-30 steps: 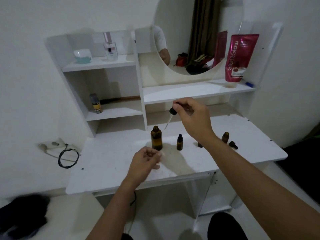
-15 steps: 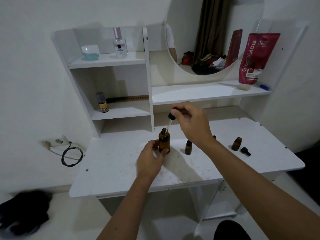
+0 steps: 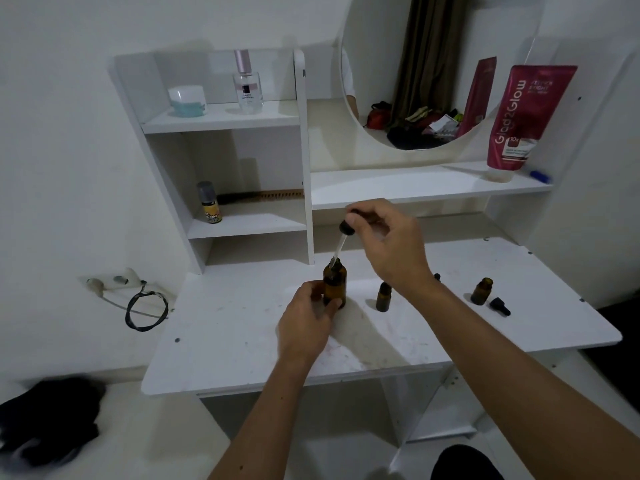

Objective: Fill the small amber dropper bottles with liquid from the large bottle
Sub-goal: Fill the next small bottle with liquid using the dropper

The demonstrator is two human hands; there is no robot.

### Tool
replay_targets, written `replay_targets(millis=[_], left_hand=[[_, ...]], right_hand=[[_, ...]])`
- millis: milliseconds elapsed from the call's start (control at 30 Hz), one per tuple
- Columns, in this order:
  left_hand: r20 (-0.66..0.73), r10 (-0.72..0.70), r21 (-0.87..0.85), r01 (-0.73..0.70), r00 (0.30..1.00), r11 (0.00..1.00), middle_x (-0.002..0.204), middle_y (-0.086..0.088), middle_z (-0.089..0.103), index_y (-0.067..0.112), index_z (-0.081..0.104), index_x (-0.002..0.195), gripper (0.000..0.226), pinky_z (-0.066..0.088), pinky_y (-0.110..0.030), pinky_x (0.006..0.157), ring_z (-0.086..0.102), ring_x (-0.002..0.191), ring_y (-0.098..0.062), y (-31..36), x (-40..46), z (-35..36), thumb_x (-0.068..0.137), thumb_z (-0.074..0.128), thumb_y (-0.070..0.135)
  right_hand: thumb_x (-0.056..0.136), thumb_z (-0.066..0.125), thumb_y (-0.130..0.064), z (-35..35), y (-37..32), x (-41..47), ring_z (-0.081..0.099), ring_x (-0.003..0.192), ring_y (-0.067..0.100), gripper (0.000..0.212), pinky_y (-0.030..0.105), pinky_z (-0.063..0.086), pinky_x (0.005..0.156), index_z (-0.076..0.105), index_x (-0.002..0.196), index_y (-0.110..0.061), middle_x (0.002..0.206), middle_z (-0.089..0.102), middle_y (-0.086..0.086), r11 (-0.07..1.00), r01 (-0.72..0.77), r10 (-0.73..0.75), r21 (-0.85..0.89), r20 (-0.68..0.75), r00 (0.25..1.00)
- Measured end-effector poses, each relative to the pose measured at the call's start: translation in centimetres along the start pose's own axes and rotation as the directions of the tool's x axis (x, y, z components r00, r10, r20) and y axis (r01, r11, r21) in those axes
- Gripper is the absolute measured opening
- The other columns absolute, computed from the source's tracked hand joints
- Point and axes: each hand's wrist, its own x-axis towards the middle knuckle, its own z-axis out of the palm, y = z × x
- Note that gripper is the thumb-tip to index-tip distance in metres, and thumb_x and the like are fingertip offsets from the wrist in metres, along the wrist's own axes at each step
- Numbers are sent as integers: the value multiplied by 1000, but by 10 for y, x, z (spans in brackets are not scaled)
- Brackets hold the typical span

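The large amber bottle (image 3: 335, 285) stands open near the middle of the white table (image 3: 242, 344). My left hand (image 3: 306, 327) grips its lower body from the front. My right hand (image 3: 389, 242) pinches the black bulb of a glass dropper (image 3: 341, 242), whose tip sits in the large bottle's mouth. A small capped amber bottle (image 3: 383, 296) stands just right of the large one. Another small amber bottle (image 3: 482, 291) stands open at the right, with a loose black dropper cap (image 3: 499, 305) lying beside it. A dark tip (image 3: 437, 277) shows behind my right wrist.
White shelves rise behind the table, holding a perfume bottle (image 3: 247, 85), a white jar (image 3: 187, 100), a small can (image 3: 210, 202), a comb and a red tube (image 3: 523, 116). A round mirror (image 3: 433, 74) hangs above. A black cable (image 3: 145, 306) lies left of the table.
My left hand came forward and took hold of the large bottle. My right hand lowered the dropper until its tip entered the bottle's mouth.
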Motion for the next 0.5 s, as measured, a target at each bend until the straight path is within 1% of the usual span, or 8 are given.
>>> replay_targets(millis=[67,167,267,333,433,500], left_hand=[[1,-5,0,5,1000,1000,123,20,67,40,55,129,44,56,-35,92,64,110,-9,0,0,0,91,66,59],[5,-12,4,12,1000,1000,122,20,67,40,55,129,44,56,-35,92,64,109,-8,1,0,0,91,66,59],[8,-19,-1,19,1000,1000,121,21,67,41,54,127,42,55,-34,91,64,109,-9,1,0,0,91,66,59],[13,-22,0,22,1000,1000,122,21,67,40,54,128,43,54,-33,91,64,110,-9,0,0,1,91,66,59],[8,-16,0,16,1000,1000,122,21,66,41,54,128,42,56,-34,91,64,109,-8,0,0,1,91,66,60],[5,-12,-1,12,1000,1000,122,22,66,41,54,127,42,56,-36,92,64,109,-8,-1,0,1,91,65,60]], right_hand=[[98,70,-13,-3,-2,4,72,98,10,17,20,57,90,74,113,-7,104,75,2,1000,10,-11,-7,-24,1000],[98,69,-11,-2,0,3,72,98,11,16,22,58,89,74,112,-6,104,75,3,999,46,-46,-28,-10,999],[98,69,-11,0,2,0,72,97,11,16,20,58,89,74,112,-6,104,75,4,997,66,-66,-37,-8,998],[98,69,-11,-1,1,2,72,97,10,16,19,57,88,74,113,-5,104,75,4,997,71,-72,-29,-32,997],[99,68,-12,-3,-1,5,72,98,10,17,18,57,89,74,113,-5,105,75,3,998,60,-61,-17,-64,996],[99,68,-11,-3,-1,6,72,98,11,16,19,57,89,73,113,-5,105,75,4,997,70,-72,-38,-58,996]])
